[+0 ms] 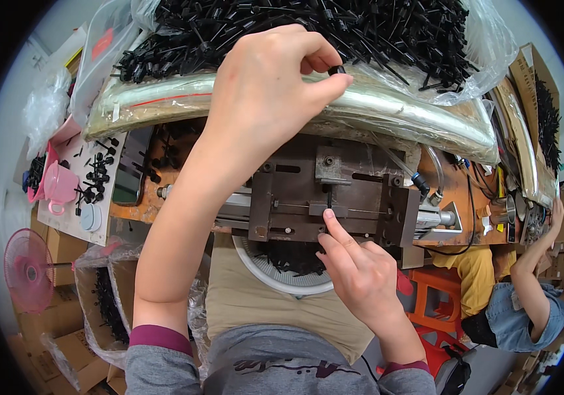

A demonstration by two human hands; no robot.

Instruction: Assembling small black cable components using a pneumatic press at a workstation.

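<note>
My left hand (268, 82) is raised over the front rim of the parts heap, its thumb and index finger pinched on a small black plastic part (337, 70). Most of that part is hidden by the fingers. Lower down, my right hand (361, 270) rests at the front of a dark metal fixture (282, 191). Its index finger is stretched out and its tip touches a small block at the fixture's middle, just below a thin black piece (328, 197). The other fingers are loosely curled, and I see nothing held in them.
Behind the fixture lies a large heap of black stemmed parts (282, 33) in a plastic-lined tray. A white basket (249, 263) with black pieces sits over my lap. At left are a pink cup (61, 184) and pink fan (28, 270). A co-worker (525, 303) sits at right.
</note>
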